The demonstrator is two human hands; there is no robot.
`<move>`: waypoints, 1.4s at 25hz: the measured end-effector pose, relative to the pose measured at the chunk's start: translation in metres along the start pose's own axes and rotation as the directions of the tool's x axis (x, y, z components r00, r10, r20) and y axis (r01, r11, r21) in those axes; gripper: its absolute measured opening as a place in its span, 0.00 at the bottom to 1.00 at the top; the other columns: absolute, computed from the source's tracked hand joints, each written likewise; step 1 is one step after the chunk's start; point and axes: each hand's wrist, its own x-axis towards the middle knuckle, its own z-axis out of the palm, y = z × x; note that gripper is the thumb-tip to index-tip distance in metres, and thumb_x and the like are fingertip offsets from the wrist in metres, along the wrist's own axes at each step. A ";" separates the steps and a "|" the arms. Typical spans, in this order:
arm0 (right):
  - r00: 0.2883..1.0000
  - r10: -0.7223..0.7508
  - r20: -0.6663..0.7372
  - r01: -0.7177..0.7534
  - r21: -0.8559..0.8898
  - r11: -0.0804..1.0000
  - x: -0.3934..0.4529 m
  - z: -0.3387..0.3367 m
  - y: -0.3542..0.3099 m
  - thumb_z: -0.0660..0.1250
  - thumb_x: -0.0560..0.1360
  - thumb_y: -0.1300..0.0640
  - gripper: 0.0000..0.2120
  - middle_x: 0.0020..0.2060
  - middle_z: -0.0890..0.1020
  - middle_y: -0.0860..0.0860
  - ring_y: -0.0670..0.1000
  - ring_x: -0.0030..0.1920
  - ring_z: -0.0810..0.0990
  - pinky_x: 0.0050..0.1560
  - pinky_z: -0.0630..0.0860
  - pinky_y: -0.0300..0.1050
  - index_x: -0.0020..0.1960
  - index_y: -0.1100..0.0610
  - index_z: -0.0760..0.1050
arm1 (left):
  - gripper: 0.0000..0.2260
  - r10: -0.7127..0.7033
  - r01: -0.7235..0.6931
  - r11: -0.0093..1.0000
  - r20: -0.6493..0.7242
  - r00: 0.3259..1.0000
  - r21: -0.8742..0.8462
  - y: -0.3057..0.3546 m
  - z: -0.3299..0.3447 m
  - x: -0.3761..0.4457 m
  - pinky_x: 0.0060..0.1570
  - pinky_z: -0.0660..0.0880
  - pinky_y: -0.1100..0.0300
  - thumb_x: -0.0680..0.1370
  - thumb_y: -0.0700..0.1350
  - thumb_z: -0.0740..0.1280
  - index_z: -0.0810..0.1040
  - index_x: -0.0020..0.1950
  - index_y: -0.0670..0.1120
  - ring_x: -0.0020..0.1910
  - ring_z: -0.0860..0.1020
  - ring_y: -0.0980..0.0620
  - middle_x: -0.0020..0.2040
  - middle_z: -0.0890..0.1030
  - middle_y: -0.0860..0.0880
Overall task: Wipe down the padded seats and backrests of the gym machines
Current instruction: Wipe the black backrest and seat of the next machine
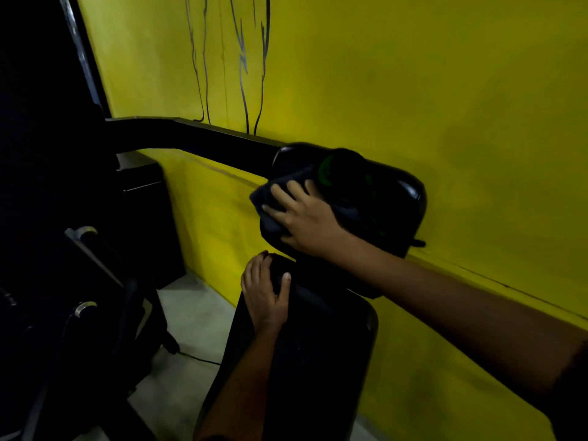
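Note:
A black padded seat (388, 198) with a green mark sits at the centre, close to the yellow wall. My right hand (307, 218) presses a dark cloth (267, 198) flat against the seat's left side, fingers spread over it. Below it a long black padded backrest (318, 361) runs down toward me. My left hand (264, 292) grips the backrest's upper left edge, thumb on top and fingers wrapped round the side.
A black machine arm (197, 138) runs from the seat to a dark frame (47, 154) on the left. Chrome-tipped bars (84, 232) stick out at lower left. A yellow wall (445, 90) stands right behind the pads. Grey floor (191, 319) shows between.

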 end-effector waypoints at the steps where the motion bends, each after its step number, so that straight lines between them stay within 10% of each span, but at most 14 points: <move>1: 1.000 -0.003 -0.023 0.003 0.012 1.000 -0.019 0.004 -0.005 0.66 0.60 0.36 0.28 0.55 0.81 0.51 0.55 0.52 0.69 0.50 0.61 0.50 0.57 0.46 0.81 | 0.30 0.003 -0.003 1.000 -0.001 1.000 0.001 0.000 0.000 -0.001 0.60 0.70 0.43 0.80 0.62 0.50 0.74 0.63 0.39 0.64 0.69 0.43 0.63 0.75 0.41; 8: 0.996 -0.059 -0.061 0.063 0.061 0.996 -0.142 -0.023 0.014 0.77 0.59 0.42 0.34 0.57 0.75 0.59 0.57 0.47 0.67 0.43 0.61 0.52 0.62 0.55 0.78 | 0.28 0.052 -0.053 0.998 -0.031 0.998 -0.037 -0.005 -0.001 0.001 0.59 0.69 0.46 0.79 0.62 0.50 0.75 0.62 0.42 0.64 0.71 0.43 0.64 0.75 0.44; 16: 0.860 0.480 -0.175 -0.489 -0.013 0.872 -0.100 -0.026 0.057 0.58 0.71 0.39 0.27 0.59 0.73 0.58 0.60 0.50 0.66 0.43 0.65 0.52 0.67 0.47 0.72 | 0.29 0.059 -0.060 0.997 -0.023 0.998 -0.043 -0.007 0.002 0.001 0.60 0.68 0.47 0.79 0.63 0.50 0.74 0.63 0.43 0.65 0.70 0.44 0.65 0.74 0.45; 25: 0.962 0.167 -0.218 -0.197 -0.123 0.973 -0.086 -0.012 0.036 0.65 0.66 0.42 0.26 0.57 0.77 0.59 0.59 0.50 0.67 0.45 0.60 0.53 0.61 0.51 0.78 | 0.26 0.085 -0.086 0.996 0.113 0.990 0.005 -0.004 -0.007 0.009 0.63 0.67 0.47 0.80 0.62 0.52 0.73 0.65 0.44 0.65 0.70 0.44 0.64 0.73 0.45; 35: 0.985 -0.118 -0.125 0.134 0.136 0.982 -0.141 -0.016 -0.014 0.79 0.57 0.49 0.24 0.45 0.80 0.56 0.57 0.39 0.76 0.33 0.71 0.46 0.50 0.55 0.82 | 0.22 -0.086 0.105 0.994 0.429 0.899 -0.020 0.007 -0.044 0.020 0.69 0.55 0.61 0.80 0.48 0.63 0.66 0.73 0.45 0.74 0.59 0.50 0.74 0.63 0.46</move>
